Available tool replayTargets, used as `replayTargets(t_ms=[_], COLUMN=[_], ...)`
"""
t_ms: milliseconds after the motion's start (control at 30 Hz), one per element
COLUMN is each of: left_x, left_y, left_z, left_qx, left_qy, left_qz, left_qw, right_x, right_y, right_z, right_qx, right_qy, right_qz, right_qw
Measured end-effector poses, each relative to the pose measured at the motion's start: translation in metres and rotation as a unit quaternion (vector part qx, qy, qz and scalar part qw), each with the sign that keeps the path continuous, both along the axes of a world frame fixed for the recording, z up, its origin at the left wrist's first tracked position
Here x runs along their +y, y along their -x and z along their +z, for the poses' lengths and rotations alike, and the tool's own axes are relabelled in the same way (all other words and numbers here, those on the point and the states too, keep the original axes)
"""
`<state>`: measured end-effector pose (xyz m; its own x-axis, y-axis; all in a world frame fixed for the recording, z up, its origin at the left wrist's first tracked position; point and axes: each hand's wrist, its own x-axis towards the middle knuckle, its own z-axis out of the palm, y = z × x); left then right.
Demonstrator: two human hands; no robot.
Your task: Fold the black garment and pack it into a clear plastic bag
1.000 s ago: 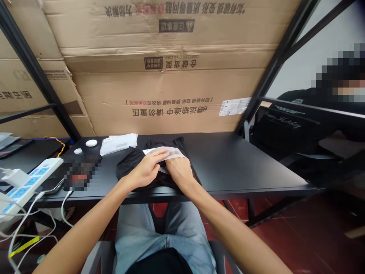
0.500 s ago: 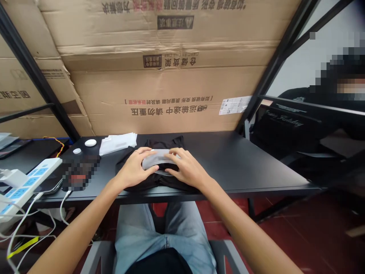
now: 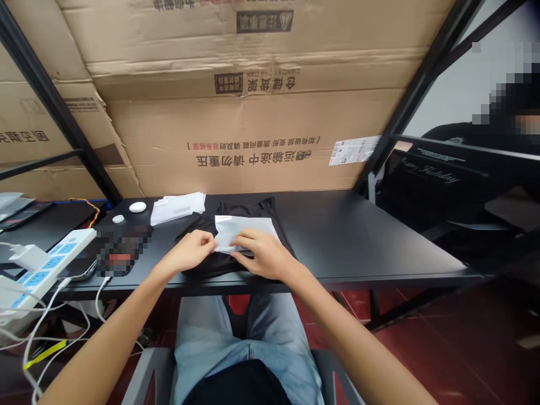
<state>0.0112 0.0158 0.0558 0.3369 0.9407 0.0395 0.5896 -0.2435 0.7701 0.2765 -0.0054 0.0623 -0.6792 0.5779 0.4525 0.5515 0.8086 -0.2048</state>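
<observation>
A flat translucent whitish plastic sleeve with a small white label at its upper left corner lies over a crumpled black cloth on the desk. My left hand is closed, pinching the sleeve's left edge between thumb and fingertips. On the sleeve's front part rests my right hand, its fingers bent and the thumb apart from them near the front edge. That hand covers the sleeve's front right portion.
Similar whitish sleeves are piled behind on the left. Near them are a white oval case, a small white round piece and a blurred-out phone. A corded power strip stands far left. Cardboard backs the black desk; another person sits at right.
The sleeve was bowed up between both hands and now lies flatter. My left hand has gone from spread fingers to a pinch at its left edge. The view has shifted slightly.
</observation>
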Motion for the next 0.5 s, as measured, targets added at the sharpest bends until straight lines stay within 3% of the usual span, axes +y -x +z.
replayTargets(t_ms=[233, 367, 500], left_x=[-0.009, -0.014, -0.011], left_y=[-0.008, -0.01, -0.009], left_z=[0.001, 0.003, 0.002], left_qx=[-0.107, -0.137, -0.154], left_qy=[0.064, 0.074, 0.051], left_qz=[-0.015, -0.004, 0.037], left_qw=[0.992, 0.988, 0.986], right_x=[0.0, 0.001, 0.002], right_y=[0.044, 0.045, 0.031], right_z=[-0.015, -0.014, -0.01], right_qx=[-0.074, -0.117, -0.141], right_qy=[-0.142, -0.206, -0.218], right_qz=[-0.051, -0.044, -0.062], right_qw=[0.986, 0.97, 0.964])
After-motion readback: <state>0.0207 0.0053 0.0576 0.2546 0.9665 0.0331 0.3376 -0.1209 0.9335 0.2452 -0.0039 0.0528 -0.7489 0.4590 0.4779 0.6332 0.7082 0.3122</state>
